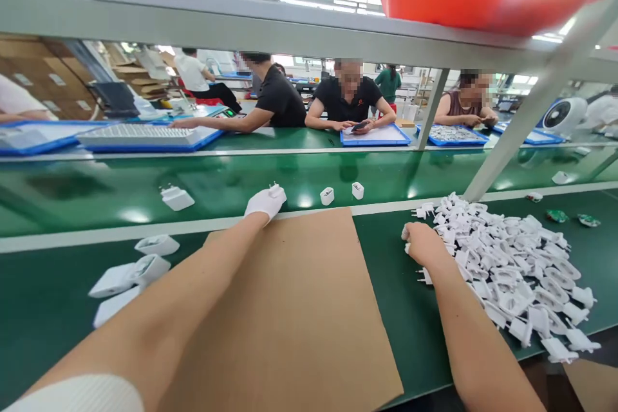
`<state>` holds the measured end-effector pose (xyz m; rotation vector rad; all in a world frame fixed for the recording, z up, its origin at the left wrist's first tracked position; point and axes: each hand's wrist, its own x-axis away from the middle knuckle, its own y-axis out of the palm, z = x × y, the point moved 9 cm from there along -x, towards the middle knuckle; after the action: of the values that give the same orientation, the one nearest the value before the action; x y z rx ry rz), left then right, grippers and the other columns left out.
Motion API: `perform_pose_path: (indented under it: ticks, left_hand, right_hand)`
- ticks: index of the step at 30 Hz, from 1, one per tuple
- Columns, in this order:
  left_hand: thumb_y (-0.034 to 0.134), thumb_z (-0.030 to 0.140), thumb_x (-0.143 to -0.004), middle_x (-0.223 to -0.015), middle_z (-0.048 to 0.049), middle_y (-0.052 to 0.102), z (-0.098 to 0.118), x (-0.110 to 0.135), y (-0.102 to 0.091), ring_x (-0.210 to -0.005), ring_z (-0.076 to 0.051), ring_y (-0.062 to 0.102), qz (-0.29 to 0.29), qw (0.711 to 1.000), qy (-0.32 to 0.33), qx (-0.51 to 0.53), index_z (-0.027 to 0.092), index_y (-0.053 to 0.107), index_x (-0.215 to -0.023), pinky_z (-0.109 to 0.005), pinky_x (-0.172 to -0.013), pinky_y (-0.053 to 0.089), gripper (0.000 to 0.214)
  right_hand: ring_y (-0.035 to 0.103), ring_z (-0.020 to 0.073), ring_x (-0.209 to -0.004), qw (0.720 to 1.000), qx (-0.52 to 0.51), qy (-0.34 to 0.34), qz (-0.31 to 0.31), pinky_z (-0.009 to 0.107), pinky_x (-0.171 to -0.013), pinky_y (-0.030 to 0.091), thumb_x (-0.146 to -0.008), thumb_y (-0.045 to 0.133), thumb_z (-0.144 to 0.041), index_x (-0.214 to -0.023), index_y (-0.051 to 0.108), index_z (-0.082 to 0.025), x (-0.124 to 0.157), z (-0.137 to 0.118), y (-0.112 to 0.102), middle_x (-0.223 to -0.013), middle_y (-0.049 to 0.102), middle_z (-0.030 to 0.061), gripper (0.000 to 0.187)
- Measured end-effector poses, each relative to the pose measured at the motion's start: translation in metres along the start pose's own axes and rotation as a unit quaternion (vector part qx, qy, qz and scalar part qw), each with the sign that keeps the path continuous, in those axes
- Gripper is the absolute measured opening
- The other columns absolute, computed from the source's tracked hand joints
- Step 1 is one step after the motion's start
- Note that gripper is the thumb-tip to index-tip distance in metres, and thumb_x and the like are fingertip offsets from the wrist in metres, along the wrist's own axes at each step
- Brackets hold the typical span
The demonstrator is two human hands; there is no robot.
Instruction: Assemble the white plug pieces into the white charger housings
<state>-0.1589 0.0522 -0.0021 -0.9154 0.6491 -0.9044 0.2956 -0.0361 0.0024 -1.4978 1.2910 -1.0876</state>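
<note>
My left hand (264,203), in a white glove, reaches to the near edge of the green belt. Its fingers are closed on a white plug housing, of which mainly the pins (274,186) show. At the left edge of the pile of white plug covers (512,257), my right hand (427,246) is bare on its back. Those fingers are pinched together, with a bit of white at the tips; what they hold, if anything, is mostly hidden. A plug cover with two pins (423,277) lies just below this hand.
Brown cardboard (294,309) covers the bench between my arms. White housings (157,244) lie at left; others, like this charger (177,197), sit on the green belt (241,170). A slanted post (531,122) and an overhead shelf with a red tray (483,6) stand ahead. Co-workers sit opposite.
</note>
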Motion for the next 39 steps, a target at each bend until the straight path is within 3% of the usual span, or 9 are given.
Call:
perform_pose_path:
  ticks: [3, 5, 9, 14, 21, 25, 28, 31, 39]
  left_hand:
    - [0.062, 0.062, -0.083, -0.16, -0.0304, 0.04, 0.015, 0.016, -0.018, -0.14, -0.05, 0.046, 0.106, 0.993, 0.011, -0.046, 0.005, 0.044, -0.153, -0.062, -0.111, 0.043, 0.092]
    - [0.064, 0.056, -0.084, -0.17, -0.0191, 0.03, 0.05, 0.029, -0.015, -0.147, -0.044, 0.039, 0.139, 0.98, 0.124, -0.072, 0.014, 0.039, -0.16, -0.058, -0.119, 0.039, 0.091]
    - [0.067, 0.031, -0.077, -0.172, -0.0089, 0.031, 0.108, 0.042, 0.041, -0.144, -0.04, 0.045, -0.027, 0.94, 0.316, -0.121, 0.023, 0.05, -0.157, -0.051, -0.121, 0.041, 0.082]
    - [0.062, 0.018, -0.075, -0.152, -0.0122, 0.057, 0.113, 0.03, 0.069, -0.129, -0.029, 0.062, -0.154, 0.929, 0.318, -0.109, 0.019, 0.071, -0.135, -0.033, -0.116, 0.045, 0.061]
    - [0.059, 0.045, -0.09, -0.12, -0.0113, 0.06, 0.11, 0.071, 0.025, -0.099, -0.026, 0.067, -0.094, 0.949, 0.296, -0.05, 0.022, 0.077, -0.115, -0.037, -0.106, 0.051, 0.039]
    - [0.058, 0.047, -0.089, -0.109, -0.0067, 0.063, 0.116, 0.143, 0.024, -0.093, -0.023, 0.066, -0.159, 0.934, 0.319, -0.025, 0.025, 0.077, -0.1, -0.033, -0.093, 0.053, 0.031]
    - [0.064, 0.048, -0.086, -0.102, -0.0045, 0.068, 0.11, 0.176, 0.035, -0.091, -0.024, 0.067, -0.22, 0.931, 0.291, -0.008, 0.027, 0.077, -0.092, -0.033, -0.085, 0.053, 0.026]
    - [0.071, 0.048, -0.08, -0.106, -0.0028, 0.073, 0.1, 0.183, 0.042, -0.097, -0.024, 0.068, -0.22, 0.939, 0.255, 0.067, 0.027, 0.078, -0.095, -0.032, -0.09, 0.054, 0.026]
    - [0.075, 0.053, -0.076, -0.114, -0.001, 0.078, 0.077, 0.176, 0.061, -0.092, -0.021, 0.073, -0.236, 0.921, 0.154, 0.268, 0.027, 0.077, -0.112, -0.03, -0.089, 0.059, 0.044]
  right_hand:
    - [0.064, 0.0194, -0.093, 0.981, -0.138, -0.106, 0.089, 0.03, -0.083, 0.049, -0.07, 0.054, 0.008, -0.094, 0.064, -0.019, -0.002, -0.028, -0.001, -0.107, 0.062, 0.0076, 0.038]
    - [0.062, 0.0165, -0.092, 0.955, -0.221, -0.173, 0.092, 0.027, -0.084, 0.049, -0.069, 0.052, 0.01, -0.096, 0.063, -0.02, 0.002, -0.05, 0.006, -0.107, 0.058, 0.0051, 0.042]
    - [0.059, 0.0137, -0.084, 0.937, -0.26, -0.231, 0.034, 0.025, -0.078, 0.048, -0.068, 0.048, 0.012, -0.1, 0.065, -0.02, 0.01, -0.08, 0.028, -0.1, 0.055, 0.0016, 0.048]
    - [0.065, 0.0153, -0.088, 0.917, -0.359, -0.171, 0.039, 0.03, -0.083, 0.054, -0.067, 0.056, 0.006, -0.098, 0.063, -0.02, 0.0, -0.07, 0.036, -0.098, 0.058, 0.0007, 0.041]
    - [0.076, 0.0213, -0.089, 0.783, -0.615, -0.085, -0.025, 0.034, -0.078, 0.06, -0.057, 0.079, -0.019, -0.096, 0.054, -0.023, -0.01, -0.065, 0.04, -0.102, 0.062, -0.0001, 0.047]
    - [0.074, 0.0193, -0.089, 0.804, -0.577, -0.126, -0.062, 0.035, -0.085, 0.059, -0.064, 0.076, -0.018, -0.101, 0.06, -0.022, 0.003, -0.079, 0.035, -0.101, 0.068, 0.0015, 0.04]
    - [0.071, 0.0188, -0.092, 0.886, -0.423, -0.178, -0.068, 0.034, -0.087, 0.056, -0.075, 0.063, -0.009, -0.117, 0.064, -0.024, 0.018, -0.088, 0.031, -0.103, 0.073, 0.0028, 0.044]
    - [0.07, 0.0196, -0.094, 0.936, -0.286, -0.199, -0.041, 0.034, -0.087, 0.054, -0.078, 0.055, -0.002, -0.131, 0.061, -0.026, 0.024, -0.091, 0.03, -0.104, 0.074, 0.0033, 0.059]
    - [0.066, 0.0195, -0.089, 0.945, -0.286, -0.153, 0.031, 0.034, -0.082, 0.054, -0.086, 0.071, -0.021, -0.114, 0.072, -0.024, 0.009, -0.082, 0.029, -0.097, 0.073, 0.0021, 0.028]
